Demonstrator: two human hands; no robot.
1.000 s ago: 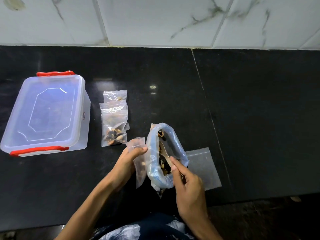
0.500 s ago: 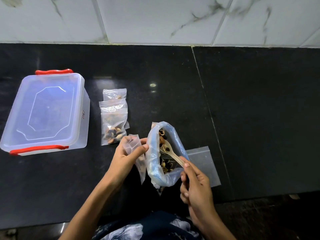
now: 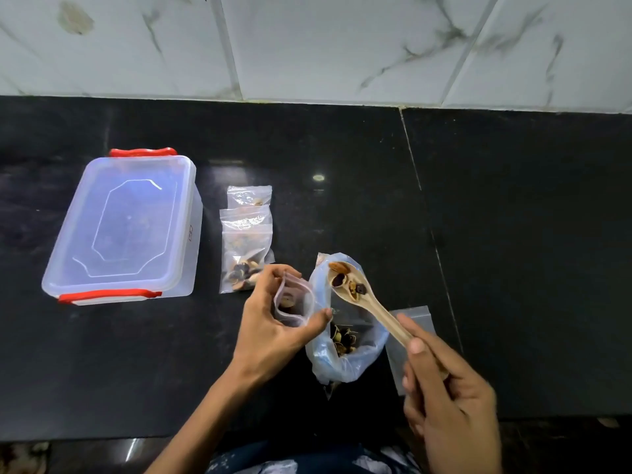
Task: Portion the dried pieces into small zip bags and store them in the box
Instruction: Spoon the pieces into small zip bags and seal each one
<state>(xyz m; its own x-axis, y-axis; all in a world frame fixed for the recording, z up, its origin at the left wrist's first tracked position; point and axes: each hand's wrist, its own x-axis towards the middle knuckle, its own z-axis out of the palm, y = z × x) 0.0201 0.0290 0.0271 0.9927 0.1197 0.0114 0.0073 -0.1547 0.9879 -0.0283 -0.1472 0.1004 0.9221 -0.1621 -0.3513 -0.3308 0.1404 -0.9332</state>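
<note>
My left hand (image 3: 270, 323) holds a small zip bag (image 3: 294, 304) with its mouth pulled open; a few dried pieces lie inside. My right hand (image 3: 444, 391) grips the handle of a wooden spoon (image 3: 366, 302) whose bowl carries several dried pieces above the blue-tinted plastic bag (image 3: 345, 357) of dried pieces. Two filled zip bags (image 3: 246, 244) lie flat on the black counter, one overlapping the other. The clear box (image 3: 126, 227) with red clips stands at the left, lid on.
An empty zip bag (image 3: 413, 336) lies flat on the counter (image 3: 513, 268) to the right of the blue bag, partly under my right hand. A white marble-tiled wall (image 3: 342, 46) rises behind. The counter's front edge runs near my body.
My right hand has lifted the spoon out of the blue bag with dried pieces on it. My left hand has turned the small zip bag mouth up and opened it wider.
</note>
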